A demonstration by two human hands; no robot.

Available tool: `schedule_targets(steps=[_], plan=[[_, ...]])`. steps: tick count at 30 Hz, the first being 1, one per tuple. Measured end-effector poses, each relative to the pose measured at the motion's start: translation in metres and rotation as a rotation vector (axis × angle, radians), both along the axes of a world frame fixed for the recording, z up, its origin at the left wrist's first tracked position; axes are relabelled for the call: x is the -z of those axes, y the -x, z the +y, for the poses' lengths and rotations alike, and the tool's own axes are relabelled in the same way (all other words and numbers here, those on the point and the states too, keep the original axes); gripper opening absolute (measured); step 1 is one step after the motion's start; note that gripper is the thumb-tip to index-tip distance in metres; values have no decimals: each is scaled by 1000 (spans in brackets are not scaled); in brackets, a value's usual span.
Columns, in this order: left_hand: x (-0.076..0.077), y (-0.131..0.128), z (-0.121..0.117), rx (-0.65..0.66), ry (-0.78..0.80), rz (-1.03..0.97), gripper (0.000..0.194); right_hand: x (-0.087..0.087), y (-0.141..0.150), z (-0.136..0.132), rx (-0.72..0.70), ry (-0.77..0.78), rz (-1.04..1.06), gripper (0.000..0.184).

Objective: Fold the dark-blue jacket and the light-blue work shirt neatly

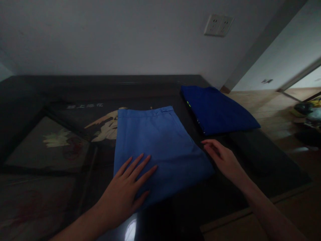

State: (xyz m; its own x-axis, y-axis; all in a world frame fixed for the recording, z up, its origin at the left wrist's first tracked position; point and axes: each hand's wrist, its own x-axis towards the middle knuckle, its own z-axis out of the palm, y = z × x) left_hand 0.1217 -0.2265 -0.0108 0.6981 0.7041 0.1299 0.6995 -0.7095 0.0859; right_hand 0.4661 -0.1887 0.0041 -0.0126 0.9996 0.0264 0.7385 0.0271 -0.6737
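A light blue folded garment with a waistband and a small buttoned tab lies on a dark, glossy table. Whether it is trousers or a skirt I cannot tell. My left hand rests flat on its lower left part, fingers spread. Beside the garment's right edge hovers my right hand, its fingers loosely bent and nothing visible in them. Beyond that hand is a second folded garment, deep blue, with small yellow-green marks along its left edge.
The dark tabletop bears painted flowers, a pale bird-like figure and white characters. Behind it rises a plain wall with a double socket. On the right, a tiled floor leads to a pile of assorted items.
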Motion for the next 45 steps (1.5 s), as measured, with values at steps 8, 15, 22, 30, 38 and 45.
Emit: schedule_targets(steps=[8, 15, 22, 30, 38, 45], plan=[[-1, 0, -1, -2, 7, -28, 64, 3, 27, 46, -174, 70, 171, 35], [0, 0, -3, -25, -53, -9, 69, 14, 35, 60, -143, -215, 37, 26], [0, 0, -1, -24, -57, -24, 68, 15, 28, 73, -145, -301, -193, 26], [-1, 0, -1, -23, -41, -41, 66, 9, 63, 92, -485, -306, -337, 50], [-4, 0, 0, -5, -5, -28, 64, 29, 91, 148, -528, -232, -582, 64], [-4, 0, -1, -26, 40, -31, 67, 33, 96, 154, -466, -329, -552, 55]])
